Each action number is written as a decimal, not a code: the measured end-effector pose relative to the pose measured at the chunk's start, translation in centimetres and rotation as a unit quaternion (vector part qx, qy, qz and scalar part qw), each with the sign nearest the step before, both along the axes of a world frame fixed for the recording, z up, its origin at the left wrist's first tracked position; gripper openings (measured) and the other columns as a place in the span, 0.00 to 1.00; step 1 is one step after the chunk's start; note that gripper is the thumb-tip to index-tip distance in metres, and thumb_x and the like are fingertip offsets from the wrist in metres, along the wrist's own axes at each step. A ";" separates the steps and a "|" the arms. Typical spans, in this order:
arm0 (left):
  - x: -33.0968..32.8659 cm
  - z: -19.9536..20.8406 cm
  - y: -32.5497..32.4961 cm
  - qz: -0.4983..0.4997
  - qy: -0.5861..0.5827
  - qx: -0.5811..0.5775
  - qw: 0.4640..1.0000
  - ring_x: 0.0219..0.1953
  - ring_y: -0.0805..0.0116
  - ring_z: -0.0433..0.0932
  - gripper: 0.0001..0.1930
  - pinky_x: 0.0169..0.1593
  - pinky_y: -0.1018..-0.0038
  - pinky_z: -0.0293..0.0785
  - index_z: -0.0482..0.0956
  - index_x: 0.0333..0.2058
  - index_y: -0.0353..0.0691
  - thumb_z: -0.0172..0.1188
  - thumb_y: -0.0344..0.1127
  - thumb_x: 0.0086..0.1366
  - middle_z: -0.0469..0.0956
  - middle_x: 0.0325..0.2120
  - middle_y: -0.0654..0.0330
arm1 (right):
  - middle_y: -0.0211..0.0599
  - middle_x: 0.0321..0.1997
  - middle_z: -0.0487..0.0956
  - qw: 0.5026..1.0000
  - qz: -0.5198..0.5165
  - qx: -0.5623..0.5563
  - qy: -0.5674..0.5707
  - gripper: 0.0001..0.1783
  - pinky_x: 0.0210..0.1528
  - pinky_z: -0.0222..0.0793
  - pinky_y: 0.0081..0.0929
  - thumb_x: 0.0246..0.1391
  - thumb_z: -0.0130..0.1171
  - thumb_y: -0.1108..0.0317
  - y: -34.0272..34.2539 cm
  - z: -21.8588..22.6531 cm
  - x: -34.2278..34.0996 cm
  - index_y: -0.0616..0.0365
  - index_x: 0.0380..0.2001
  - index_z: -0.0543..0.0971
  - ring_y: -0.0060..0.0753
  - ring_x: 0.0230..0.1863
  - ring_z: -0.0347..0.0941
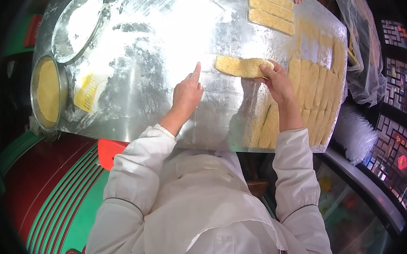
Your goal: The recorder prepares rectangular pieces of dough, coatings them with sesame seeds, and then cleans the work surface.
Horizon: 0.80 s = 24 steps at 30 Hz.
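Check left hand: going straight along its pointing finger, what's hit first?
Nothing visible: the left hand seems free to cross the metal table, though glare and unclear depth limit certainty.

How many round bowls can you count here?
2: a white-filled bowl at the upper left, and a yellow-filled bowl just below it in the picture.

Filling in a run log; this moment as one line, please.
left hand: index finger extended, nothing visibly held | right hand: gripping strip by its right end | table: more strips right, two bowls left
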<state>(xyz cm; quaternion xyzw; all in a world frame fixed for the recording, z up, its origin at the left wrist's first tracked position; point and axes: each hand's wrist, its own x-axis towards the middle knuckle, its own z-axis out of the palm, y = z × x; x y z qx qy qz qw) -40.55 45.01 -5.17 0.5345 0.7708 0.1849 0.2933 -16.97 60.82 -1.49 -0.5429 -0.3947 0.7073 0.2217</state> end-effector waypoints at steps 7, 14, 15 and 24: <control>-0.1 -0.1 -0.3 -0.024 -0.009 0.013 1.000 0.34 0.52 0.79 0.35 0.39 0.61 0.76 0.54 0.65 0.41 0.54 0.28 0.59 0.77 0.39 0.49 | 0.42 0.47 0.76 0.983 0.017 -0.096 0.158 0.15 0.53 0.76 0.36 0.62 0.53 0.67 -0.4 -0.1 -1.4 0.62 0.49 0.69 0.35 0.49 0.75; -0.2 0.6 0.1 -0.025 -0.014 0.002 1.000 0.33 0.51 0.79 0.35 0.38 0.61 0.76 0.56 0.65 0.39 0.54 0.27 0.57 0.78 0.36 0.49 | 0.39 0.45 0.75 0.966 0.033 -0.115 0.228 0.13 0.55 0.73 0.39 0.60 0.54 0.67 -0.9 -0.8 -4.3 0.58 0.46 0.70 0.35 0.49 0.74; -0.2 0.5 0.2 -0.027 -0.012 0.005 1.000 0.33 0.51 0.79 0.35 0.38 0.61 0.76 0.56 0.65 0.39 0.54 0.27 0.57 0.78 0.36 0.49 | 0.39 0.45 0.75 0.965 0.050 -0.109 0.233 0.13 0.54 0.73 0.38 0.60 0.54 0.67 -0.7 -0.8 -4.6 0.58 0.46 0.70 0.34 0.48 0.74; 0.7 3.3 1.3 -0.057 0.050 -0.089 0.993 0.49 0.55 0.74 0.36 0.52 0.59 0.69 0.57 0.63 0.35 0.61 0.34 0.58 0.72 0.50 0.53 | 0.35 0.38 0.77 0.998 0.058 0.012 -0.005 0.11 0.40 0.77 0.23 0.58 0.56 0.67 -1.3 -1.2 -3.5 0.61 0.42 0.74 0.23 0.38 0.75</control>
